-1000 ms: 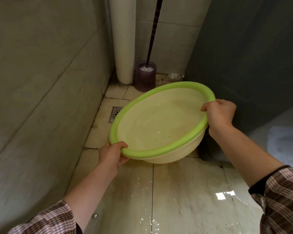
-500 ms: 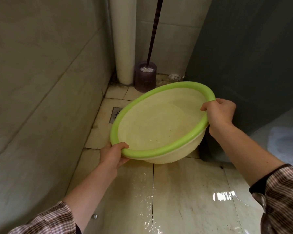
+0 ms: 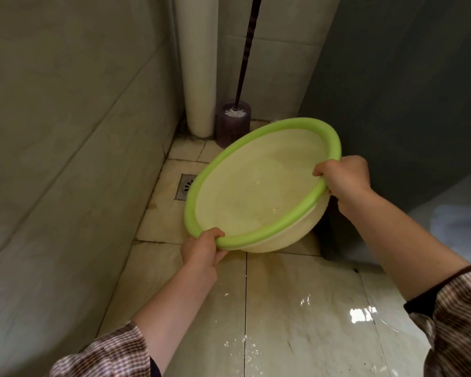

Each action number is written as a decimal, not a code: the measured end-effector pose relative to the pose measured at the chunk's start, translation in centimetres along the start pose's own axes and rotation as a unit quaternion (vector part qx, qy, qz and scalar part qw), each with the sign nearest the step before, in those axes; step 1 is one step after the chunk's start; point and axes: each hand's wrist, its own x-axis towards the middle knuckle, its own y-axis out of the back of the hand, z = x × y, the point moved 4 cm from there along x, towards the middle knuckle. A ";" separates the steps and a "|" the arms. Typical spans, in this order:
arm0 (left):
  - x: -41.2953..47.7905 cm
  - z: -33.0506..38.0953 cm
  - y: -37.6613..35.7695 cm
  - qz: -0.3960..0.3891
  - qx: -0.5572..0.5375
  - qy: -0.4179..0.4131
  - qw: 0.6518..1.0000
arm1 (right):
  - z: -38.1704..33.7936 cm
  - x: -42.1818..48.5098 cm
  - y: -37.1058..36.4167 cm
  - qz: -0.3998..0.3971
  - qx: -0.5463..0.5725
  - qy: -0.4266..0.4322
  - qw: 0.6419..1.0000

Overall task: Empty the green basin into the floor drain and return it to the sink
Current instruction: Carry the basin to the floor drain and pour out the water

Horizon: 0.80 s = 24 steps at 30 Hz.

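Observation:
The green basin (image 3: 259, 191), pale yellow inside with a bright green rim, hangs above the tiled floor, tilted with its left edge lower and its right edge raised. A little water lies in its lower left part. My left hand (image 3: 203, 247) grips the near rim at the bottom left. My right hand (image 3: 343, 176) grips the rim on the right. The floor drain (image 3: 185, 186), a square metal grate, sits by the left wall, partly hidden behind the basin's left edge. No sink is in view.
A tiled wall (image 3: 65, 159) runs along the left. A white pipe (image 3: 199, 63) stands in the corner, with a dark toilet brush holder (image 3: 233, 126) beside it. A grey partition (image 3: 405, 91) rises on the right. The floor tiles (image 3: 297, 308) near me are wet.
The basin has tipped further to the left, its right edge raised by my right hand and its left edge lowered toward the drain. The water has slid to the lower side.

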 end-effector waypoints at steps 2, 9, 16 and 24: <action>-0.2 -0.2 -0.5 -0.004 -0.009 0.000 1.000 | 0.3 -0.4 0.1 -0.001 -0.023 0.014 1.000; -0.9 -0.7 -2.4 -0.051 -0.028 0.002 0.998 | 1.8 -1.5 -0.5 -0.020 -0.035 0.030 0.999; -0.6 -0.6 -2.4 -0.135 -0.012 0.019 0.991 | 1.1 -0.3 -0.4 0.036 -0.068 0.041 0.996; 0.4 -0.1 -1.6 -0.130 0.108 0.000 0.986 | 0.3 0.5 -0.5 0.045 -0.069 0.045 0.996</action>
